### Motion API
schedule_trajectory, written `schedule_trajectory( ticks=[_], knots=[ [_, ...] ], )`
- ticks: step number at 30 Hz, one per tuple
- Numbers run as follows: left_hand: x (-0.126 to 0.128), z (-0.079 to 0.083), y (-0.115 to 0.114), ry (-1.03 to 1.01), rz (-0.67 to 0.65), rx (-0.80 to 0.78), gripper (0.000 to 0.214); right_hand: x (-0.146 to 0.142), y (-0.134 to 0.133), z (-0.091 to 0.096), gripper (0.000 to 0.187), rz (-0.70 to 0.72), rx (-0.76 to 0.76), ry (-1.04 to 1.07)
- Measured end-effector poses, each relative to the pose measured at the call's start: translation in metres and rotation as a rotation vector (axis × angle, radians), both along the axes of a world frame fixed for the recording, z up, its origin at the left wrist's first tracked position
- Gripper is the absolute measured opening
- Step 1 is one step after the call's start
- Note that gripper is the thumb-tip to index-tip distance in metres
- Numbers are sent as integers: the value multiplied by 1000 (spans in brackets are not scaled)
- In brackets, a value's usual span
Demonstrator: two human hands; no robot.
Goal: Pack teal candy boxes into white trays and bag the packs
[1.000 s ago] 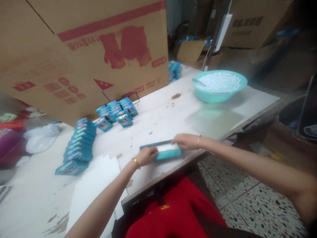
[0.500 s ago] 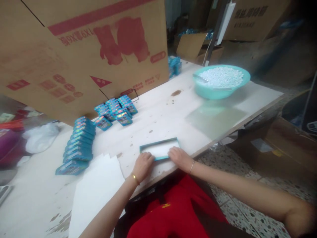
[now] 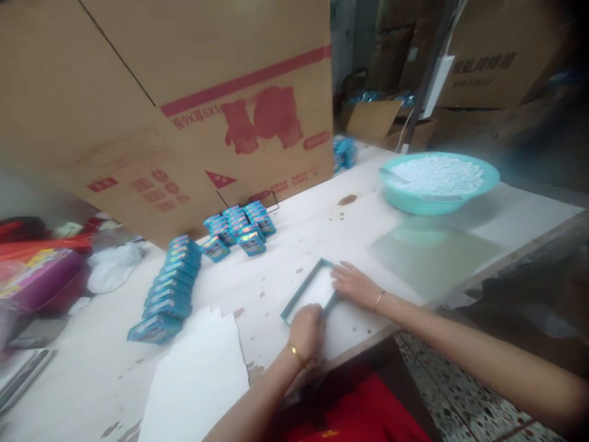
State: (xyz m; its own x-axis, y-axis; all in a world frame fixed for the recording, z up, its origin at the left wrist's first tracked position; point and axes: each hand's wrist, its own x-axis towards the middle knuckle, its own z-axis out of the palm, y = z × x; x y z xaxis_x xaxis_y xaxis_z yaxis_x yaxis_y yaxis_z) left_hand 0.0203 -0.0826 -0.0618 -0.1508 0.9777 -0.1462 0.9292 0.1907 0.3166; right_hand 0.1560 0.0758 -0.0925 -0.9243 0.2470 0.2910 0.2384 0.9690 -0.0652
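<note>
A shallow teal box tray (image 3: pixel 307 290) with a white inside lies open side up on the white table (image 3: pixel 294 221), turned diagonally. My left hand (image 3: pixel 306 331) is closed on the tray's near end. My right hand (image 3: pixel 354 285) rests on the tray's right edge with its fingers stretched out flat. Both wrists wear a thin bracelet.
A row and a cluster of small teal packets (image 3: pixel 172 285) lie left of the tray, white sheets (image 3: pixel 197 380) at the front left. A teal basin of white pellets (image 3: pixel 437 181) stands back right. A big cardboard carton (image 3: pixel 184 104) stands behind.
The tray has turned from lying across in front of me to a diagonal. My left hand moved to its near end, my right hand to its right edge. The camera shifted left.
</note>
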Motion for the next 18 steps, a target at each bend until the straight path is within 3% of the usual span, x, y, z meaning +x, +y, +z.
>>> schedule_trajectory(
  ticks=[3, 6, 7, 10, 12, 15, 18],
  knots=[
    [-28, 12, 26, -28, -76, 253, 24, -5, -5, -9, 56, -226, -140, 279],
    [-102, 38, 55, 138, -84, 546, 43, -21, -37, -28, 75, -473, -294, 411],
    [-133, 47, 63, 233, -77, 573, 52, -28, -49, -35, 81, -530, -323, 412],
    [-223, 65, 86, 484, -15, 431, 87, -52, -72, -48, 91, -608, -347, 405],
    [-265, 67, 99, 578, -19, 307, 101, -65, -72, -51, 89, -628, -335, 409],
    [-292, 59, 113, 633, -38, 224, 89, -78, -55, -52, 79, -642, -299, 392],
    [-286, 48, 123, 625, -24, 257, 66, -87, -34, -51, 79, -640, -263, 336]
  ],
)
